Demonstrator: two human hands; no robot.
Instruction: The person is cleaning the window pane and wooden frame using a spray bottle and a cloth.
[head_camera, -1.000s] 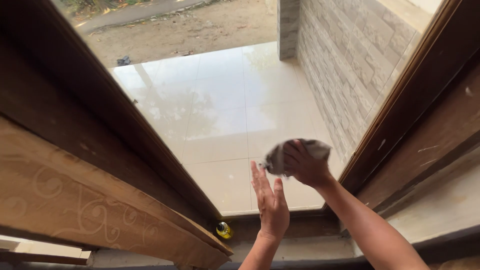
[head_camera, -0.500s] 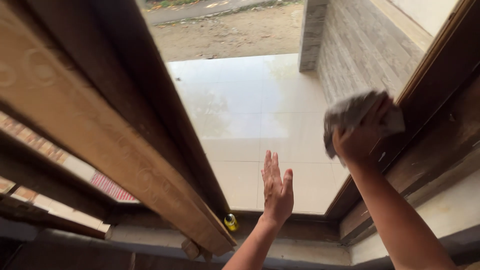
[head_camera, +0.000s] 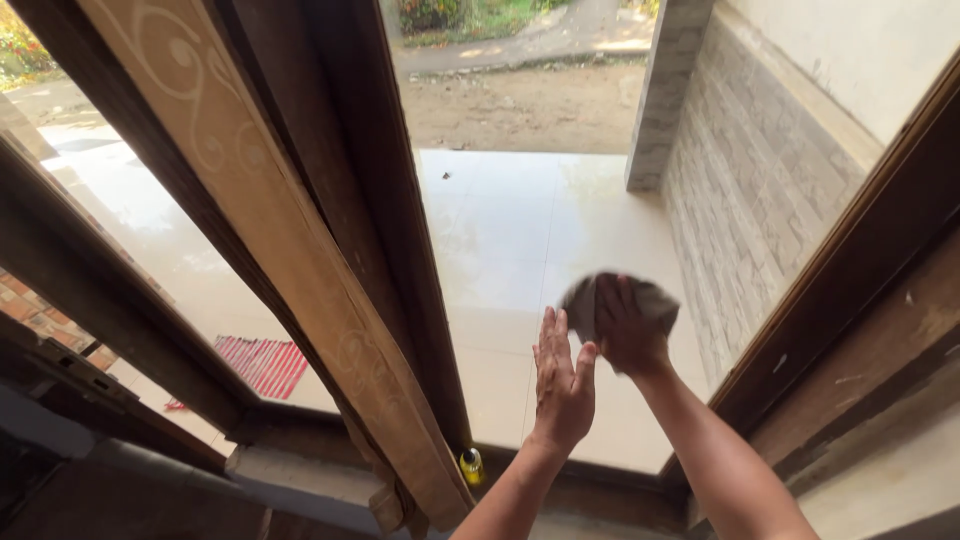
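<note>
Now cloth (head_camera: 620, 305) under rt fingers (head_camera: 618, 300)

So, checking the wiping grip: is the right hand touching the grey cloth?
Touching: the head view shows the right hand pressed over the grey cloth, fingers spread on it.

A small yellow bottle (head_camera: 471, 466) stands on the sill.

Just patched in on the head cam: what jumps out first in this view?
The two hands at the window glass, low and right of centre: the right hand presses a crumpled grey cloth to the pane, and the left hand lies flat and open beside it. To the left, a carved wooden frame post slants across the picture, with a small yellow-capped bottle on the sill at its foot.
</note>
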